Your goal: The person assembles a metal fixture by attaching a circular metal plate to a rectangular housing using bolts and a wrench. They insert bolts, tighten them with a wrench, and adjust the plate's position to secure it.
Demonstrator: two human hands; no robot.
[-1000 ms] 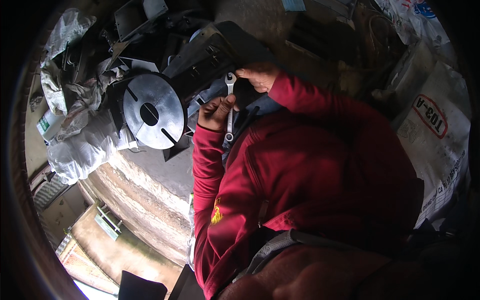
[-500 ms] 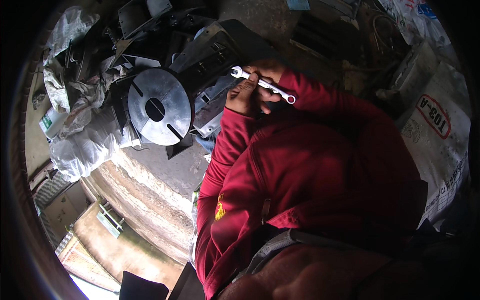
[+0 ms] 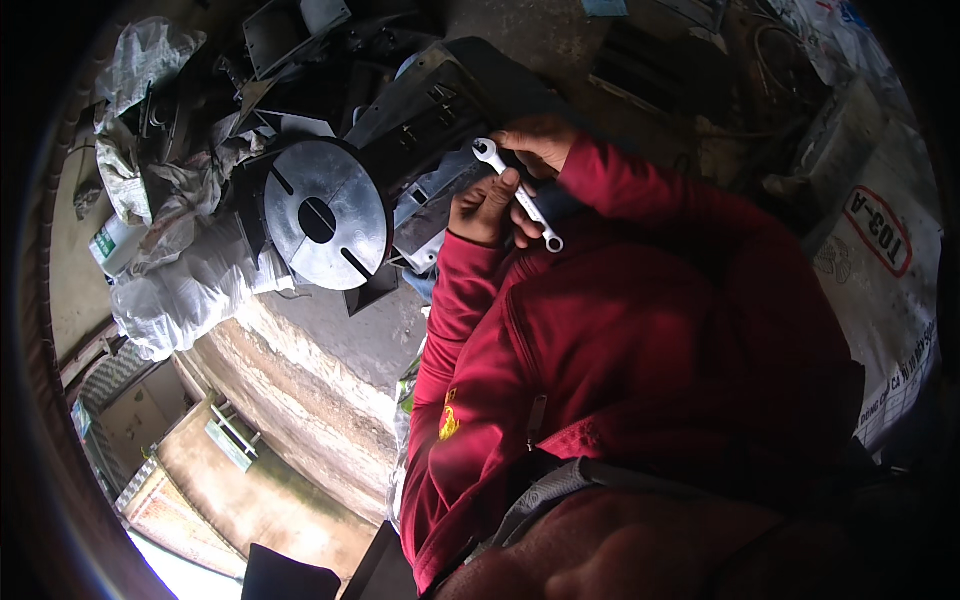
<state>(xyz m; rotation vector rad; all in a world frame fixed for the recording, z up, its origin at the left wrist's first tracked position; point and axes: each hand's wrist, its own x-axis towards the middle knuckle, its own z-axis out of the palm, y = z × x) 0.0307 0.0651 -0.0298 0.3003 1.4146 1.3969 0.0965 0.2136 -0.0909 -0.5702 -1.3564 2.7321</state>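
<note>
Left hand (image 3: 482,213): pinches wrench (image 3: 528,205) mid-shaft; best held firmly.
Right hand (image 3: 543,146): near its eleven-o'clock end; I can't tell if pinching.

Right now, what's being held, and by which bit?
The left hand holds a silver wrench by its middle; whether the right hand grips it too, I can't tell.

On the white sack (image 3: 868,305), a red rounded frame (image 3: 879,232) holds a short tilted code, with black lettering (image 3: 897,388) below. A yellow emblem (image 3: 449,422) marks the red sleeve (image 3: 455,350); marks on the wrench (image 3: 532,208) are too small to read.
</note>
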